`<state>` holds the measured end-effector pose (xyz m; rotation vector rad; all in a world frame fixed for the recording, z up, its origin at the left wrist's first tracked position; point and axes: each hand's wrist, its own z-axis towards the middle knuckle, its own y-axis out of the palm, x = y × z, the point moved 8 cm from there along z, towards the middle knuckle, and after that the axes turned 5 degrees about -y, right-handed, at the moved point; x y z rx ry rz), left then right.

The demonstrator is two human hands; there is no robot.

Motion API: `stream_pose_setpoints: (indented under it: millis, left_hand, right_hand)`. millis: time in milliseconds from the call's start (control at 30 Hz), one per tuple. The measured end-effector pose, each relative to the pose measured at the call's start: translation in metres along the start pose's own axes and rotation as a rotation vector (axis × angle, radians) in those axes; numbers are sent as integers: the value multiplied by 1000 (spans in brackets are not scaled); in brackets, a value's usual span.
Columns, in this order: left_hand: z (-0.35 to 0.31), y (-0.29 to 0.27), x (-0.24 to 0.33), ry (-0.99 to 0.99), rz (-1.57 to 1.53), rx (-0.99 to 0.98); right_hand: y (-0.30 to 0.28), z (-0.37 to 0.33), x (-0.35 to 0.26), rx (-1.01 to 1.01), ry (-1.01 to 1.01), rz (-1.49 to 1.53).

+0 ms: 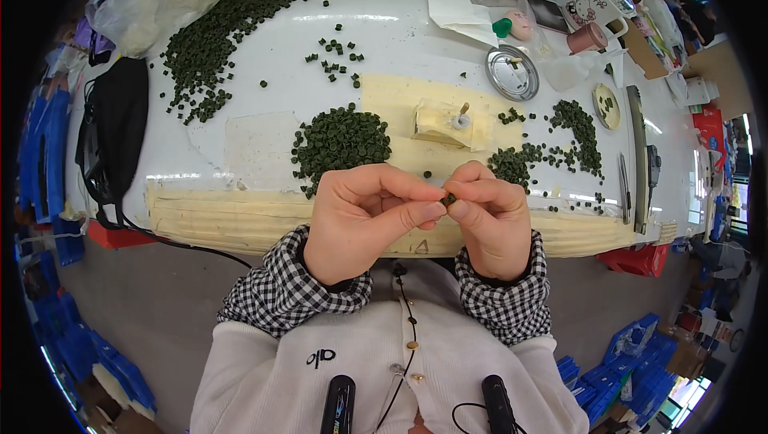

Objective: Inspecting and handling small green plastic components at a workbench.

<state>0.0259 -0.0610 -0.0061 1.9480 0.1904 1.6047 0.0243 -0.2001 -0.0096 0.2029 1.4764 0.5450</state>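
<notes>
A small dark green ring-like piece [449, 199] is pinched between the fingertips of both hands, just above the table's taped front edge [240, 206]. My left hand [352, 218] is closed on it with thumb and forefinger, and my right hand [494, 222] meets it from the other side; the fingertips partly hide it. Just beyond my left hand lies a heap of similar green pieces [340, 144]. One loose piece [427, 174] rests between the hands. Past them stands a tape-covered block [445, 125] with a small upright peg. A smaller heap [510, 165] sits beyond my right hand.
A large spread of green pieces [212, 38] covers the far left, near a clear plastic bag [132, 10] and a black bag [120, 118]. Rightward are scattered pieces [578, 130], a round metal dish [512, 74], a small yellowish dish [606, 108], tweezers [624, 186] and a white mug [590, 6].
</notes>
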Motion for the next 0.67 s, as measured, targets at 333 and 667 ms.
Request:
stream_pose_setpoints:
  millis: [333,667]
  left_hand:
    - [-1,2,2,10,53,-15]
    - [2,-6,-4,-7,5,39]
  right_hand:
    - [-1,-1,-6,-27,-68,-115]
    - [13,-5,-26,-6,-206,-569]
